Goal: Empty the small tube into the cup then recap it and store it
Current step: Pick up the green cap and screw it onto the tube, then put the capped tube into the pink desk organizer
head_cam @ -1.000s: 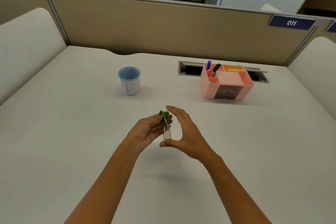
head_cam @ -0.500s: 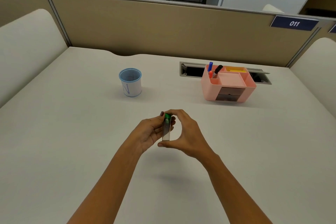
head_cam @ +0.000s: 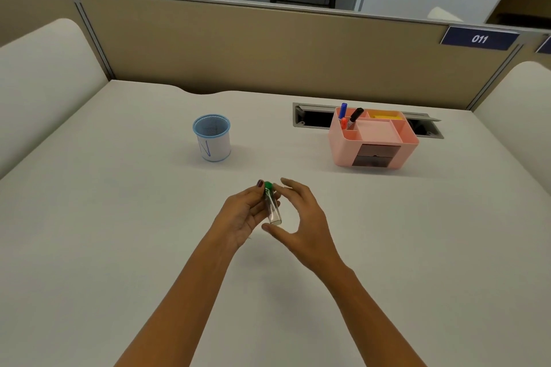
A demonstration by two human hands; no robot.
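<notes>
Beige partition panels back a pale surface [head_cam: 119,247] where both forearms reach in from below. Toward the left stands a blue-rimmed mesh cup [head_cam: 212,138], upright and well apart from the hands. Near the middle, the left hand [head_cam: 243,213] curls its fingers around a small clear tube [head_cam: 272,208], gripping it nearly upright above the surface with the green cap [head_cam: 268,185] still on top. Just beside it, the right hand [head_cam: 302,219] is spread in a loose C, thumb below the tube's base and fingertips near the cap, clasping nothing. Farther right sits a pink organizer [head_cam: 374,140] holding markers.
</notes>
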